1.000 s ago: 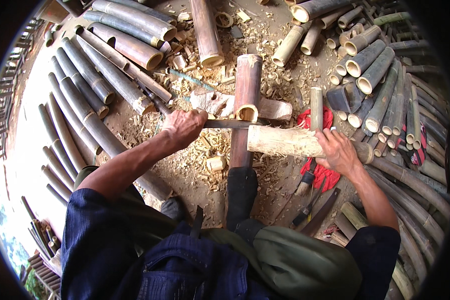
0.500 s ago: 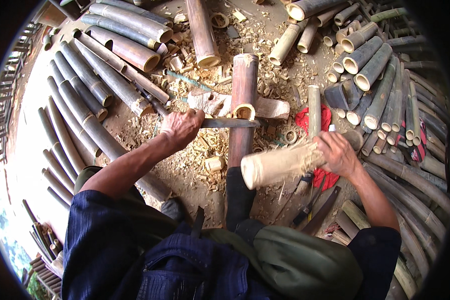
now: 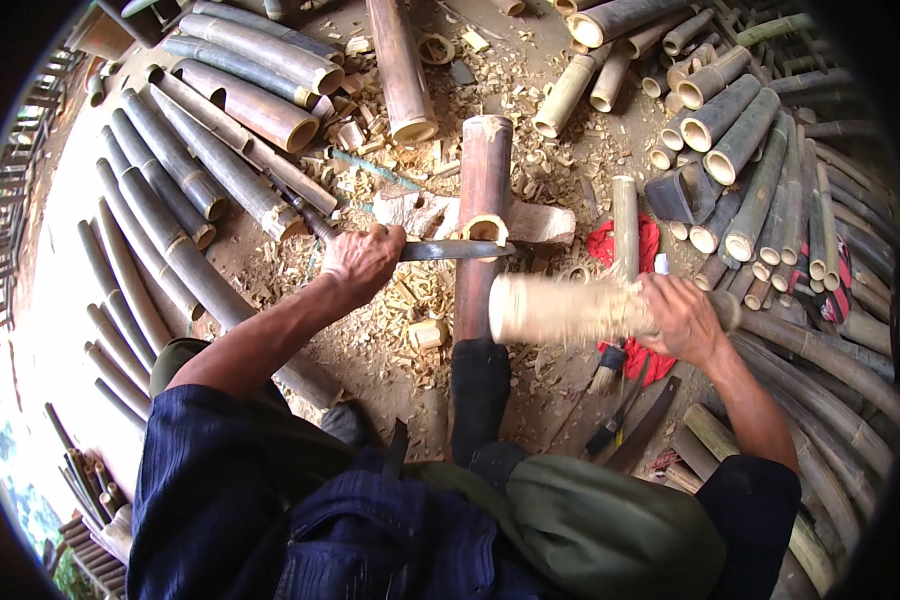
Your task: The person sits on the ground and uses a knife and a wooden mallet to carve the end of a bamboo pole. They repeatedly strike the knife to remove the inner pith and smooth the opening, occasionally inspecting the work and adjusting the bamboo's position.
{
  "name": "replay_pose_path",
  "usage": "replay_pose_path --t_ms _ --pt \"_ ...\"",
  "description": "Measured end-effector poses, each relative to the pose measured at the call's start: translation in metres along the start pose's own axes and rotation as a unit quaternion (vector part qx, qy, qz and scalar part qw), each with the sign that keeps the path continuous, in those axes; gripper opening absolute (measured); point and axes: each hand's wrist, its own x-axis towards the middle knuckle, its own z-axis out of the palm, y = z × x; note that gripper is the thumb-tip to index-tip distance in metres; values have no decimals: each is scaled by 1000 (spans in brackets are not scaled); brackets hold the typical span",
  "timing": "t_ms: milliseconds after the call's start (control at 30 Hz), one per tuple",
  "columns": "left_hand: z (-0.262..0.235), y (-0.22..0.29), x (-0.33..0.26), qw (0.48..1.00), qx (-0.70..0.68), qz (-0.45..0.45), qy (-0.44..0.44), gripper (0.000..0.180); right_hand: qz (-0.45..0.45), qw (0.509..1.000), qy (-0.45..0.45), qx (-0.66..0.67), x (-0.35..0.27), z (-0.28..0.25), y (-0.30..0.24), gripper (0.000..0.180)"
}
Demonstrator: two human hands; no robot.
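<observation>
A reddish-brown bamboo tube (image 3: 485,170) lies lengthwise in front of me, propped on a pale, rough wooden block (image 3: 542,223). An opening is cut in its upper side. My left hand (image 3: 363,262) is closed round the handle of a knife, whose blade (image 3: 455,249) lies crosswise over the tube at the near edge of that opening. My right hand (image 3: 682,315) grips a pale, frayed wooden mallet (image 3: 570,308), blurred by motion, its thick end just right of the tube's near part. My dark-clad foot (image 3: 478,390) is against the tube's near end.
Wood chips (image 3: 420,300) litter the ground round the tube. Dark bamboo lengths (image 3: 175,165) lie in rows at left, and more bamboo (image 3: 745,130) is piled at right. A red cloth (image 3: 600,240), a brush (image 3: 608,370) and a dark curved blade (image 3: 650,425) lie near my right hand.
The mallet has swung from a slant to nearly level, its thick end rising. My left hand and the knife stay almost in place over the tube.
</observation>
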Motion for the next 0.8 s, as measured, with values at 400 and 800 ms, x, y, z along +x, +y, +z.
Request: replay_pose_path --t_ms 400,800 --pt "-43 -31 32 907 -416 57 6 50 349 902 82 239 25 -32 -36 70" --pt "-42 -17 34 984 -167 44 44 61 321 789 155 501 31 18 -91 80"
